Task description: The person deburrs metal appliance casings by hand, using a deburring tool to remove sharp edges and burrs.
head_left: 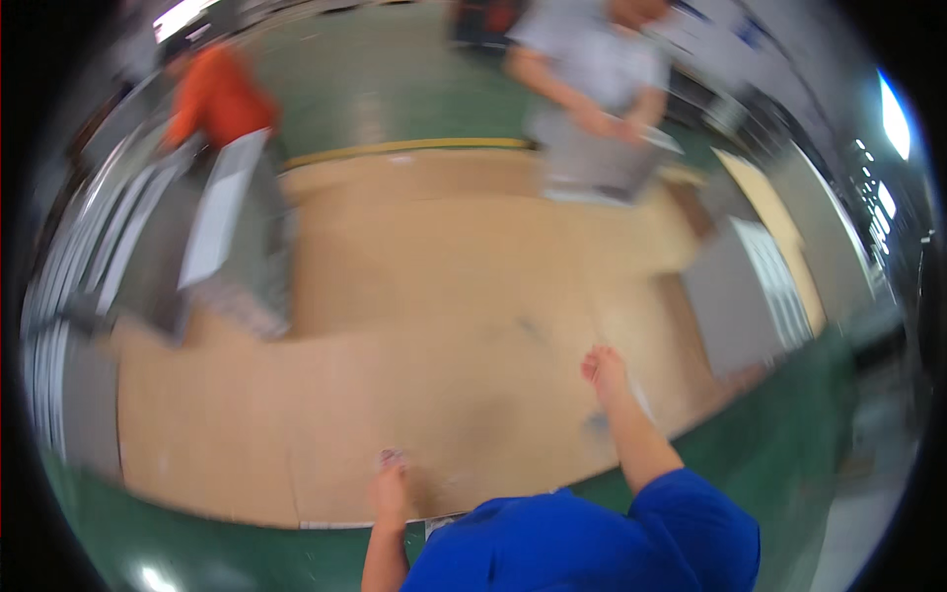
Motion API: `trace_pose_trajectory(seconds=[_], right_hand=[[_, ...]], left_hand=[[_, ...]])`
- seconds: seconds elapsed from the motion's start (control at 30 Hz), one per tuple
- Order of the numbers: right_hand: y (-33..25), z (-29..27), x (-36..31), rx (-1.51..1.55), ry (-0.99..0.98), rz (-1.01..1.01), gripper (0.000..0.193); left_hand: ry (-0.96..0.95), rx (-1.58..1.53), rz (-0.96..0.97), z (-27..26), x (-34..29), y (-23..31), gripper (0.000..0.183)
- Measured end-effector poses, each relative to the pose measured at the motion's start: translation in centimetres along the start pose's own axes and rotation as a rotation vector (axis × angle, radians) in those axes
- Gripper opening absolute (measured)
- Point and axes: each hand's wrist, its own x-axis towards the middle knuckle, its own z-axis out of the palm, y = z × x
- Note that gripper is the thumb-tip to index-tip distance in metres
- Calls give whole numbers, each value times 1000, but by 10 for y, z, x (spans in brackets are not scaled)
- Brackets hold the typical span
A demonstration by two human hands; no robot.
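My left hand [391,480] is low over the near edge of a wide brown board surface [444,266]. Its fingers are closed around a small pale and reddish thing [393,458], too blurred to name. Farther out on the right, my right hand [605,371] hangs above the board with its fingers curled in; whatever it may hold is hidden. Beside that forearm a small grey-blue patch [597,423] shows on the board, its kind unclear.
Grey panels or boxes [237,212] stand on the left, more stacked behind them. Another grey stack [740,296] is on the right. Across the board a person in a light shirt [592,59] handles a grey box [597,163]; a person in orange [222,94] works far left.
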Motion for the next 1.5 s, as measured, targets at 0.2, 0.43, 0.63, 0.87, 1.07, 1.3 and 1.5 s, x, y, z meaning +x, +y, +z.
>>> trace_pose_trajectory(seconds=[0.2,0.43,0.63,0.87,1.07,1.3,1.5], right_hand=[[-194,-228,-57,-293,613,-572,11],[-324,-391,23,-1144,894,-855,21],[-369,-413,139,-1584,735,-644,40],[-361,-424,186,-1522,554,-620,65],[-408,-378,182,-1392,508,-223,81],[-373,-352,191,-1407,349,-263,73],[-360,-271,67,-1357,205,-433,60]], left_hand=[[-49,212,35,19,-9,48,17],[22,172,32,93,-23,148,19],[51,297,-189,128,-54,182,20],[-21,517,-392,141,-55,233,24],[51,518,-364,154,-42,251,23],[112,461,-455,148,-50,234,21],[96,430,-411,112,-38,181,21]])
